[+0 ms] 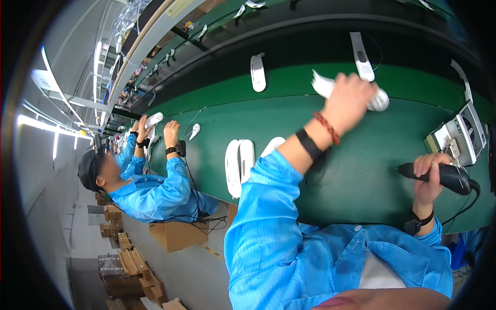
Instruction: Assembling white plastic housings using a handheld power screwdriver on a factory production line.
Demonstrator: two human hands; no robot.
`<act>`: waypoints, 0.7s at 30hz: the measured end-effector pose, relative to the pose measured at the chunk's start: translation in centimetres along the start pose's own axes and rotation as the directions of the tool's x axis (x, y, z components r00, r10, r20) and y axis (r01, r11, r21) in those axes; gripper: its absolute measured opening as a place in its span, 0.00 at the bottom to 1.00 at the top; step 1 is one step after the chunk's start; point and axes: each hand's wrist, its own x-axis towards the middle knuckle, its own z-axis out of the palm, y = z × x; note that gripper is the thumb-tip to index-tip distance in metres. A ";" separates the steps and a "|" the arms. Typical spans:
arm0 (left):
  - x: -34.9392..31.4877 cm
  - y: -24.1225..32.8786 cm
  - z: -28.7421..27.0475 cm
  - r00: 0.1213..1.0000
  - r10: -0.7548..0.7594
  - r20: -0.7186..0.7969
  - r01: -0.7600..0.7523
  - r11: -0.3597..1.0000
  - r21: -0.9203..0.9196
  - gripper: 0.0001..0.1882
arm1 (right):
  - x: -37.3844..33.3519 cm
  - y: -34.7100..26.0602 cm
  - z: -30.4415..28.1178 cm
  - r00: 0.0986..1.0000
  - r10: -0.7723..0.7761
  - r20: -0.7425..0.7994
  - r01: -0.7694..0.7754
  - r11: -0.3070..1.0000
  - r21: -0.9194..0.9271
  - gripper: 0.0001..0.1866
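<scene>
At the frame's upper right, the left hand (352,99) clasps a blurred, elongated white plastic housing (323,84) over the green desk (361,199), apparently mid-transfer, a step seemingly calling next for steady placement, while the right hand (430,174) grips a black cylindrical power driver (452,179).

A factory workshop: a long green workbench (356,199) spreads below the left hand (352,101); well left of that hand are a blue-jacketed co-worker (155,199), cardboard boxes (178,235) and strip lights (55,144).
</scene>
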 end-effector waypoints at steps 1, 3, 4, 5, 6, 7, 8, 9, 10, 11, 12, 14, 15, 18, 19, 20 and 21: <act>1.1 -2.6 1.0 0.996 0.016 -0.084 -0.010 0.997 0.072 0.18 | -0.2 0.1 0.2 0.998 0.059 -0.029 -0.059 0.998 -0.026 0.06; 2.3 -6.8 3.9 0.999 -0.006 -0.051 0.016 0.982 0.189 0.16 | -0.4 0.2 0.5 0.997 0.074 -0.037 -0.073 0.997 0.004 0.05; 2.5 -8.3 6.0 0.997 -0.058 0.044 0.046 0.971 0.234 0.15 | -0.4 0.2 0.5 0.997 0.079 -0.013 -0.079 0.997 -0.012 0.05; 2.9 -9.0 7.3 0.963 -0.131 0.235 0.053 0.949 0.312 0.14 | -0.4 0.3 0.4 0.996 0.086 0.012 -0.086 0.996 -0.027 0.05; 3.7 -8.9 7.9 0.913 -0.219 0.344 0.102 0.939 0.327 0.14 | -0.4 0.2 0.6 0.996 0.088 -0.005 -0.088 0.996 -0.033 0.06; 4.4 -8.8 8.5 0.842 -0.302 0.447 0.147 0.926 0.347 0.15 | -0.4 0.3 0.5 0.996 0.089 -0.009 -0.090 0.995 -0.043 0.06; 5.3 -8.4 9.3 0.844 -0.296 0.447 0.148 0.930 0.336 0.15 | -0.4 0.5 0.4 0.994 0.111 -0.017 -0.112 0.993 -0.035 0.06; 6.9 -7.7 10.1 0.792 -0.378 0.480 0.235 0.914 0.332 0.17 | -0.3 0.7 0.3 0.991 0.130 -0.032 -0.131 0.991 -0.026 0.06; 8.2 -6.8 10.4 0.724 -0.458 0.516 0.321 0.886 0.335 0.18 | -0.3 0.7 0.3 0.991 0.132 -0.036 -0.133 0.991 -0.034 0.07; 9.8 -6.0 10.7 0.743 -0.454 0.491 0.346 0.889 0.298 0.21 | -0.3 0.8 0.3 0.990 0.137 -0.044 -0.139 0.990 -0.040 0.07; 11.2 -4.7 10.8 0.793 -0.432 0.429 0.300 0.891 0.342 0.21 | -0.3 0.9 0.4 0.987 0.149 -0.052 -0.151 0.988 -0.035 0.08; 11.9 -3.5 12.1 0.903 -0.295 0.311 0.195 0.929 0.315 0.20 | -0.2 1.2 0.7 0.984 0.171 -0.045 -0.173 0.985 -0.026 0.08; 12.3 -2.8 13.8 0.955 -0.162 0.250 0.104 0.968 0.230 0.19 | -0.3 1.3 0.5 0.982 0.182 -0.040 -0.183 0.983 -0.028 0.08; 13.0 -0.8 16.3 0.952 0.029 0.303 -0.095 0.974 0.205 0.17 | -0.3 1.4 0.4 0.980 0.195 -0.035 -0.197 0.980 -0.033 0.09; 13.3 -0.3 16.0 0.892 0.051 0.450 -0.157 0.967 0.202 0.16 | -0.4 1.3 0.3 0.979 0.198 -0.037 -0.200 0.979 -0.030 0.09; 13.2 -0.3 15.8 0.922 0.096 0.374 -0.186 0.959 0.212 0.14 | -0.5 1.3 0.3 0.979 0.198 -0.040 -0.199 0.979 -0.032 0.09; 13.1 -0.2 15.6 0.923 0.096 0.373 -0.185 0.959 0.212 0.14 | -0.5 1.3 0.3 0.979 0.203 -0.032 -0.204 0.979 -0.028 0.10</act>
